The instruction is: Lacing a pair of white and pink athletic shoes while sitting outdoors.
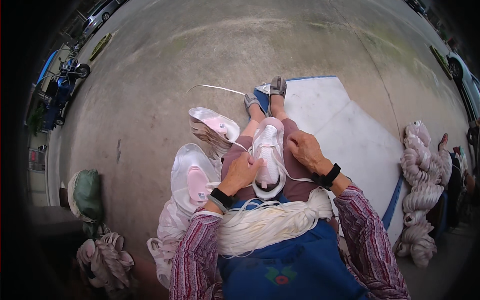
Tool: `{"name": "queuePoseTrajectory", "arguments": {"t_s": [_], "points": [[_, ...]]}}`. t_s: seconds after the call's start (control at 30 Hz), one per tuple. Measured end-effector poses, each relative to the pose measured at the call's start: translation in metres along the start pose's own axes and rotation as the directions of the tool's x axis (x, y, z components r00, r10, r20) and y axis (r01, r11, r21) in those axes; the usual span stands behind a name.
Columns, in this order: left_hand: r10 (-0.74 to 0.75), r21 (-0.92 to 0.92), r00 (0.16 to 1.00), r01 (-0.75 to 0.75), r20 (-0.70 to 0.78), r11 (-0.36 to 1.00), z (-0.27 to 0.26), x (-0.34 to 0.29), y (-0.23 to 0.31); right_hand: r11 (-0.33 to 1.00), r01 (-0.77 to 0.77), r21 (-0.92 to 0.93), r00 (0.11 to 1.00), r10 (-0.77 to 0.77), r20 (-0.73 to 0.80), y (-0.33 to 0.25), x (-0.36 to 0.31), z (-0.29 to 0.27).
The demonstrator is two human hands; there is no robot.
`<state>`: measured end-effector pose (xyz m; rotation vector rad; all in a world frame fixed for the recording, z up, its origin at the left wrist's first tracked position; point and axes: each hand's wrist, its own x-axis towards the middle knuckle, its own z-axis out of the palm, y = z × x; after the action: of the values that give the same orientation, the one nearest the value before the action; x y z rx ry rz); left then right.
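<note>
A white and pink shoe upper (pixel 268 145) lies on my lap between my knees, toe pointing away from me. White lace crosses its front, and loose lace trails out on both sides. My left hand (pixel 242 172) is closed at the upper's left edge, with its thumb over the lacing. Just off the right edge, my right hand (pixel 307 150) has its fingers curled together; whatever they pinch is hidden. A thick bundle of cream laces (pixel 275 222) rests across my lap on a blue apron (pixel 290 265).
Stacked shoe uppers (pixel 192 165) lie to my left, with a further bundle (pixel 105 260) and a green sack (pixel 85 195) beyond. A white sheet (pixel 345 130) covers ground at my right. Strung uppers (pixel 420 195) stand past it, near another person's foot. Parked vehicles line the edges.
</note>
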<state>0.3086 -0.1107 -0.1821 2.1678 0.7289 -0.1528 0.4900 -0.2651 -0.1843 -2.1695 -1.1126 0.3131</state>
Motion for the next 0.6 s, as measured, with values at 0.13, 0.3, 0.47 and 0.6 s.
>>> {"name": "queuePoseTrajectory", "arguments": {"t_s": [0.13, 0.3, 0.47, 0.6], "points": [[-0.025, -0.202, 0.983, -0.013, -0.181, 0.979, 0.009, 0.012, -0.03, 0.996, 0.056, -0.073, 0.995, -0.05, 0.083, -0.011, 0.005, 0.013], [0.184, -0.053, 0.924, -0.214, -0.336, 0.975, 0.005, 0.023, -0.012, 0.962, 0.175, -0.209, 0.976, -0.143, 0.162, -0.023, 0.002, 0.025], [0.332, 0.048, 0.888, -0.334, -0.32, 0.941, 0.005, 0.027, 0.003, 0.943, 0.211, -0.257, 0.968, -0.165, 0.189, -0.028, 0.002, 0.028], [0.397, 0.123, 0.868, -0.378, -0.298, 0.918, 0.004, 0.029, 0.0, 0.939, 0.233, -0.254, 0.968, -0.199, 0.153, -0.03, 0.003, 0.03]]}}
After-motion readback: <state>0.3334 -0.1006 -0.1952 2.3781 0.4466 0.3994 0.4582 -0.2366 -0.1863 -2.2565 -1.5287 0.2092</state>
